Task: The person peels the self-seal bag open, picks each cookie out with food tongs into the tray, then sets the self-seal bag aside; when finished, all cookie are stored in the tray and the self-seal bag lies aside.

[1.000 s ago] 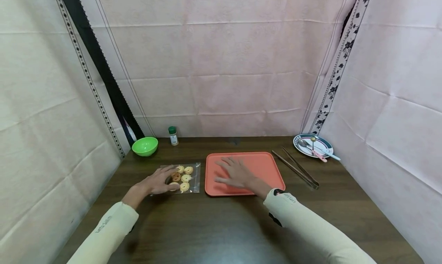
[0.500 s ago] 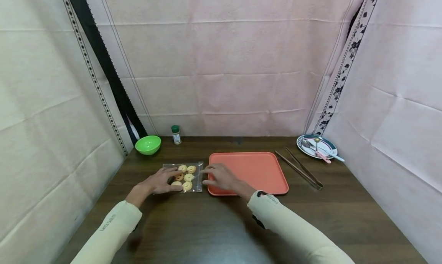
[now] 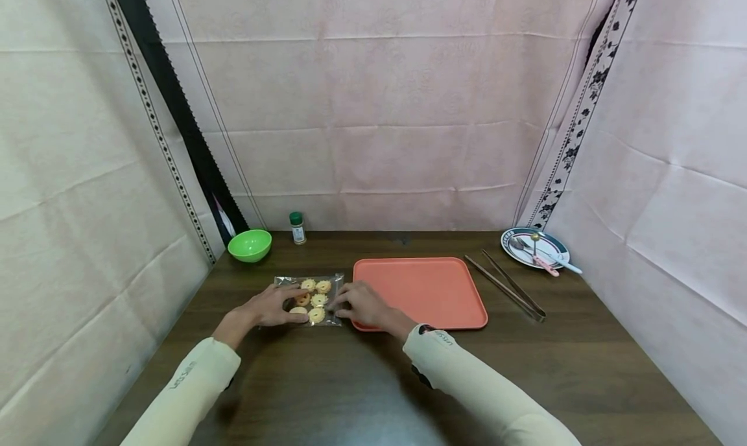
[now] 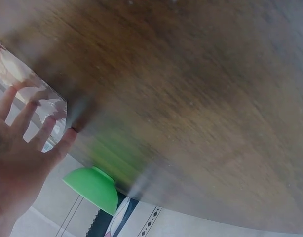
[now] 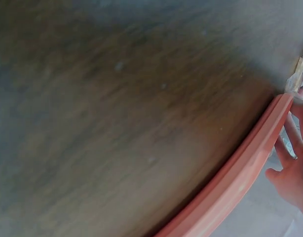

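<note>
A clear plastic bag of cookies lies flat on the wooden table, with several round pale cookies and a browner one showing through. My left hand rests over its left side, thumb toward the near side; in the left wrist view its fingers are spread and fairly straight over the bag. At the bag's right edge, the thumb and bent fingers of my right hand pinch the plastic. That hand passes over the left rim of the coral tray, whose edge runs below the hand in the right wrist view.
A green bowl and a green-capped jar stand at the back left. Metal tongs lie right of the tray. Behind them, a blue-rimmed plate holds cutlery with pink and light-blue handles. Cloth walls surround the table.
My right hand has moved left from over the tray to the bag's right edge, and its fingers have drawn together there. My left hand stays on the bag. The head view shifted slightly.
</note>
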